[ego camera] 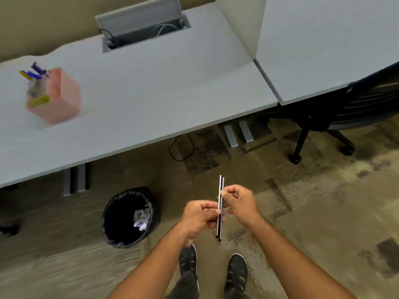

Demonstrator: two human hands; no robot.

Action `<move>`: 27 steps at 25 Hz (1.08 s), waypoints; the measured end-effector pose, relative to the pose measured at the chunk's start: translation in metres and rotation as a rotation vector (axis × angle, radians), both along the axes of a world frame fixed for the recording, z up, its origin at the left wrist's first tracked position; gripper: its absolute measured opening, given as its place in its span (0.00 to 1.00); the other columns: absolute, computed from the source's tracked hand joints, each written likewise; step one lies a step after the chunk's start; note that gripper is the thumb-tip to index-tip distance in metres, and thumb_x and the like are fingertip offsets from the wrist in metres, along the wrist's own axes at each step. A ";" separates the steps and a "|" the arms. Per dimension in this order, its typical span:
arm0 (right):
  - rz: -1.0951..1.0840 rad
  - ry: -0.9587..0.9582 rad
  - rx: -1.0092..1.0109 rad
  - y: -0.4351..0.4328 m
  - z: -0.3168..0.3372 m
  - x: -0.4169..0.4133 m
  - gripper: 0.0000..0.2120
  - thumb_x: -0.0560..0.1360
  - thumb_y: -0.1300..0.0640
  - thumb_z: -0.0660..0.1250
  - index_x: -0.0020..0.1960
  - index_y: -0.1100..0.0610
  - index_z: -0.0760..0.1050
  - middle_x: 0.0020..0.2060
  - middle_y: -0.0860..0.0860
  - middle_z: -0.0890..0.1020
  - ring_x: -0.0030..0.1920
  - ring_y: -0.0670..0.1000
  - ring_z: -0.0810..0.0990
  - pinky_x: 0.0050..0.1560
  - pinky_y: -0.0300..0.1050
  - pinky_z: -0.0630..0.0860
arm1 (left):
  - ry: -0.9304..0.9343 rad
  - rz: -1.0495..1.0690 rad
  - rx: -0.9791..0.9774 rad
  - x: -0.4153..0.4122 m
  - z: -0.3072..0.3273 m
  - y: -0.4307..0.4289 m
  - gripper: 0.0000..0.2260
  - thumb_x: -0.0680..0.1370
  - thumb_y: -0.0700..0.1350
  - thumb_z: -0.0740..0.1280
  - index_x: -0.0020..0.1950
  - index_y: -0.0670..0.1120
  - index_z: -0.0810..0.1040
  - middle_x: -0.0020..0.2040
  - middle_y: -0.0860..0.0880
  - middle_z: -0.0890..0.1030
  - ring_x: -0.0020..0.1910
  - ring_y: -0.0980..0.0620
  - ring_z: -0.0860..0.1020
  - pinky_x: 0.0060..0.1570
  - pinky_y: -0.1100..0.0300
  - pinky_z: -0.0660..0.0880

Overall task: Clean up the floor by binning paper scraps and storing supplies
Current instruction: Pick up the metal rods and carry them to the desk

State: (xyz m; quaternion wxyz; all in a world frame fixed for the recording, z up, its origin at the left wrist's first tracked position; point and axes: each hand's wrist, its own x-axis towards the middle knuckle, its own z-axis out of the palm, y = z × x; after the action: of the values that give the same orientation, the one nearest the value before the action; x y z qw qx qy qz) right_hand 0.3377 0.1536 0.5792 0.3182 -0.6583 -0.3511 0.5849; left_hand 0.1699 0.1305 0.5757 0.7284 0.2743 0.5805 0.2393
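Two thin pencils (221,186), striped black and white, stand nearly upright in front of me, held side by side over the carpet. My left hand (199,219) grips their lower half. My right hand (238,201) pinches them near the upper part. A black bin (129,216) with a dark liner stands on the floor to the left of my hands, with crumpled paper scraps (142,219) inside. A pink pen holder (62,96) with several pens and markers sits on the grey desk (162,89) at the far left.
An open cable hatch (142,24) is set into the desk's back. A black office chair (336,117) is tucked under the adjoining desk at right. A cable loop (181,147) lies under the desk. My shoes (216,270) stand on patterned carpet.
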 end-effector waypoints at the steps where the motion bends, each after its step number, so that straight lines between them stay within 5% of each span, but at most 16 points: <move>1: 0.027 0.021 -0.002 0.004 0.010 -0.004 0.04 0.79 0.62 0.70 0.52 0.61 0.81 0.43 0.56 0.88 0.35 0.47 0.84 0.31 0.36 0.77 | 0.008 0.007 0.009 -0.005 0.009 0.000 0.05 0.76 0.36 0.74 0.51 0.41 0.87 0.49 0.38 0.88 0.46 0.41 0.88 0.49 0.49 0.86; 7: 0.163 0.060 0.003 0.038 0.054 -0.045 0.07 0.76 0.63 0.73 0.54 0.63 0.81 0.46 0.60 0.89 0.44 0.56 0.86 0.50 0.57 0.83 | 0.012 0.071 0.020 -0.049 0.045 0.014 0.08 0.76 0.35 0.74 0.55 0.39 0.85 0.51 0.38 0.88 0.49 0.41 0.88 0.49 0.50 0.85; 14: 0.312 -0.030 0.038 0.085 0.081 -0.136 0.03 0.75 0.59 0.75 0.48 0.54 0.84 0.42 0.53 0.89 0.46 0.54 0.89 0.50 0.54 0.86 | 0.028 0.122 0.043 -0.138 0.076 0.047 0.07 0.76 0.34 0.74 0.53 0.39 0.86 0.51 0.36 0.88 0.47 0.43 0.88 0.49 0.51 0.86; 19: 0.390 -0.054 0.034 0.126 0.116 -0.239 0.03 0.75 0.61 0.75 0.48 0.57 0.83 0.42 0.55 0.89 0.44 0.55 0.89 0.51 0.59 0.86 | 0.094 0.133 0.090 -0.233 0.109 0.077 0.06 0.77 0.36 0.72 0.52 0.41 0.87 0.49 0.39 0.89 0.47 0.45 0.89 0.53 0.49 0.86; 27: 0.509 -0.015 0.140 0.192 0.159 -0.388 0.05 0.76 0.61 0.73 0.51 0.58 0.82 0.42 0.54 0.89 0.43 0.54 0.89 0.48 0.52 0.87 | 0.235 0.231 0.208 -0.371 0.138 0.119 0.05 0.78 0.40 0.73 0.53 0.45 0.86 0.48 0.45 0.89 0.49 0.49 0.89 0.55 0.50 0.85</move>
State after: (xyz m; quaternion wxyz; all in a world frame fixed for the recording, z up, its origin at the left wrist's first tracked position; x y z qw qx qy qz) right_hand -0.0499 0.3456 0.7387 0.2029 -0.5296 -0.5472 0.6155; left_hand -0.2007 0.2490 0.7139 0.5911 0.3056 0.6613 0.3464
